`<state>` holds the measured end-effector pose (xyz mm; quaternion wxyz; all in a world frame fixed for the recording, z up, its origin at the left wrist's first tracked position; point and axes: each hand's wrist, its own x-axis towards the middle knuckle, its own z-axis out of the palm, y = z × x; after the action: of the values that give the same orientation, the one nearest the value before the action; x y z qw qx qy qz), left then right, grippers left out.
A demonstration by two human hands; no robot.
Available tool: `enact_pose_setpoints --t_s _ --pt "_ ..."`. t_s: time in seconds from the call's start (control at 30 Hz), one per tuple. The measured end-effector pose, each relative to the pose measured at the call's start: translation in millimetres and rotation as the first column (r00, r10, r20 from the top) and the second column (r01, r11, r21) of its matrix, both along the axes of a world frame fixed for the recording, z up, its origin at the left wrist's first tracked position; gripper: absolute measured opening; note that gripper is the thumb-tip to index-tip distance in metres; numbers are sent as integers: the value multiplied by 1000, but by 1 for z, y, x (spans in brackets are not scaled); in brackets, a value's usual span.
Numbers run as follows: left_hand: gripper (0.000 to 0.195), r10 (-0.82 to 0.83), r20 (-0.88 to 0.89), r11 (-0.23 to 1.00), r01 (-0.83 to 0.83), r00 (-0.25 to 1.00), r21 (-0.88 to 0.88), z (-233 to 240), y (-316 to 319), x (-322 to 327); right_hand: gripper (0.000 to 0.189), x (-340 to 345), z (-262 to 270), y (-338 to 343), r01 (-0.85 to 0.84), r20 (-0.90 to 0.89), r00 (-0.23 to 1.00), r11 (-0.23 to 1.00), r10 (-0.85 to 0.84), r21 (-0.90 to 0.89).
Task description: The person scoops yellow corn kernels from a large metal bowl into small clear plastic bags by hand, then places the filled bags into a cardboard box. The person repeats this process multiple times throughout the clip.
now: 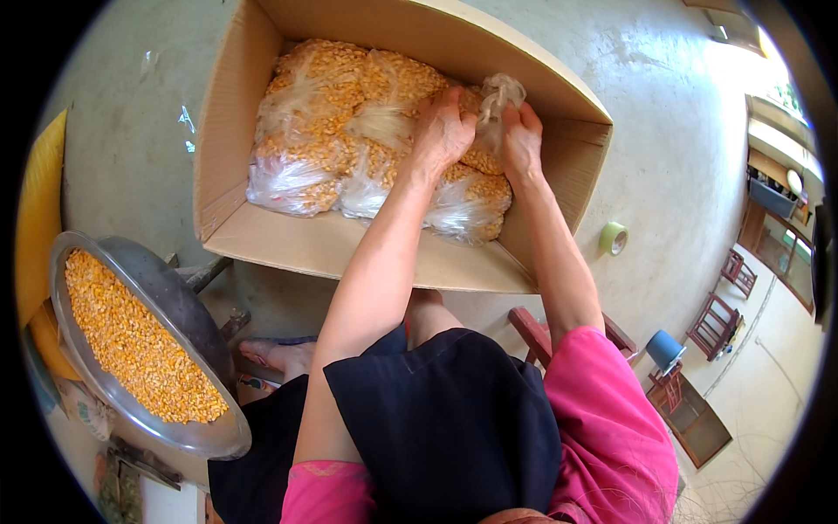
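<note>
A large cardboard box (366, 259) with its top open stands before me. Inside, several clear plastic bags of corn kernels (314, 72) lie side by side in two rows. My right hand (522, 141) pinches the gathered, twisted plastic neck (503, 92) of the bag at the far right corner. Against the kernel-filled part of that same bag (484, 157), my left hand (446, 128) grips with bent fingers; its fingertips are partly hidden. Loose yellow corn kernels (131, 340) fill much of a wide metal basin (177, 308) at my left.
A roll of tape (614, 238) lies on the concrete floor right of the box. Beside my leg is a reddish wooden stool (533, 334). A yellow sack (42, 216) stands at far left. Farther right are wooden chairs (713, 326) and a blue bucket (664, 349).
</note>
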<state>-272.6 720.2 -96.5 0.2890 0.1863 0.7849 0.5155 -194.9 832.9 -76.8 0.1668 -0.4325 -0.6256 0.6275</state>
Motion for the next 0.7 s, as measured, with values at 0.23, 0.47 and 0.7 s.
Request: enact_pose_setpoints --t_s 0.23,0.47,0.7 --pt "42 -48 -321 996 21 946 -88 13 -1 11 22 1 -36 8 -81 27 997 971 77 224" --pt "26 154 55 976 -161 986 147 -6 7 3 20 7 6 -8 -642 486 766 534 421 550" --pt "28 63 214 973 -108 975 206 6 0 -6 20 7 15 -8 -640 478 768 526 425 560"
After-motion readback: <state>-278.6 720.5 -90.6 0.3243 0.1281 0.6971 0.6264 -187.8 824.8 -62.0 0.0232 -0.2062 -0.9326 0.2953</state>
